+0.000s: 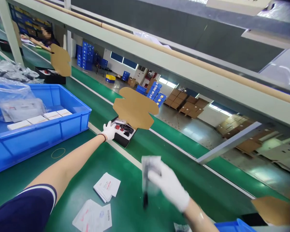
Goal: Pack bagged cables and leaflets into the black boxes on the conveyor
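My left hand [108, 130] wears a white glove and grips the left edge of an open black box [121, 140]. The box has a raised brown cardboard lid [136, 108] and holds black cables and red parts in a pale insert. My right hand [170, 183], also gloved, is raised over the green surface, closed on a clear plastic bag [145, 167]. Motion blurs the bag, and a dark narrow piece hangs at its bottom; I cannot make out its contents. Between my arms lie a stack of white printed cards [107, 187] and some loose printed sheets [93, 216].
A blue bin [38, 137] at left holds small white boxes and bagged items. Another open box [50, 77] stands farther up the green conveyor [169, 149], near a seated person [47, 37]. A metal beam [159, 51] crosses above. A blue bin [234, 225] sits at lower right.
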Motion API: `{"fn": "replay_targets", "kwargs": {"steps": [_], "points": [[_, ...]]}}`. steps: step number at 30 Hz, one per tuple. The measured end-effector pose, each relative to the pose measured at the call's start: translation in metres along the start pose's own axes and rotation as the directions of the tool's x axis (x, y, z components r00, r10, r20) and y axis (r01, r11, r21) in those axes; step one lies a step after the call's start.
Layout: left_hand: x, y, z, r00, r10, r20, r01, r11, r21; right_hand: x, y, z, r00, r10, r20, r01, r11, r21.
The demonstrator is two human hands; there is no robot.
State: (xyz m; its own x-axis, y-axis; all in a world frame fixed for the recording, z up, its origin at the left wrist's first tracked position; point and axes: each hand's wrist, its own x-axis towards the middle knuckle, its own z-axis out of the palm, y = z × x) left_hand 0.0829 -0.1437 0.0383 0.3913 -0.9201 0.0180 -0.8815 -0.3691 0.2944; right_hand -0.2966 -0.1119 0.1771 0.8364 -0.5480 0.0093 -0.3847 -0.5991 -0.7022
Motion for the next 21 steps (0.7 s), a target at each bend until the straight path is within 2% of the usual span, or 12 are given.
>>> {"fn": "replay_targets", "kwargs": {"steps": [2,4,5,7,9,10,13,16,21], "points": [[-0.009,0.007,0.003,0.999,0.029,0.016,-0.031,0.995,0.092,0.067,-0.005,-0.002,0.962,-0.068,-0.264,0.123,0.973,0.196],[-0.018,0.012,0.003,0.998,0.061,0.021,-0.064,0.99,0.124,0.126,0.003,0.012,0.909,-0.087,-0.407,0.221,0.929,0.296],[-0.022,0.014,0.003,0.997,0.068,0.033,-0.072,0.989,0.128,0.149,0.011,0.023,0.899,-0.05,-0.435,0.198,0.932,0.303],[-0.026,0.019,0.002,0.996,0.067,0.057,-0.074,0.988,0.137,0.18,0.031,0.044,0.928,0.054,-0.369,-0.019,0.995,0.098],[-0.029,0.026,0.003,0.996,0.074,0.052,-0.08,0.988,0.135,0.195,0.05,0.057,0.953,0.149,-0.264,-0.199,0.965,-0.173],[-0.03,0.029,0.004,0.996,0.078,0.04,-0.083,0.988,0.13,0.198,0.057,0.059,0.962,0.175,-0.211,-0.231,0.933,-0.276],[-0.032,0.04,0.009,0.996,0.086,0.012,-0.086,0.989,0.123,0.207,0.064,0.054,0.982,0.177,-0.07,-0.19,0.875,-0.445],[-0.033,0.048,0.016,0.996,0.086,-0.005,-0.085,0.991,0.105,0.223,0.056,0.054,0.986,0.164,0.033,-0.115,0.807,-0.58],[-0.039,0.06,0.022,0.989,0.144,-0.008,-0.143,0.987,0.073,0.238,0.043,0.068,0.984,0.159,0.082,-0.06,0.726,-0.685]]}}
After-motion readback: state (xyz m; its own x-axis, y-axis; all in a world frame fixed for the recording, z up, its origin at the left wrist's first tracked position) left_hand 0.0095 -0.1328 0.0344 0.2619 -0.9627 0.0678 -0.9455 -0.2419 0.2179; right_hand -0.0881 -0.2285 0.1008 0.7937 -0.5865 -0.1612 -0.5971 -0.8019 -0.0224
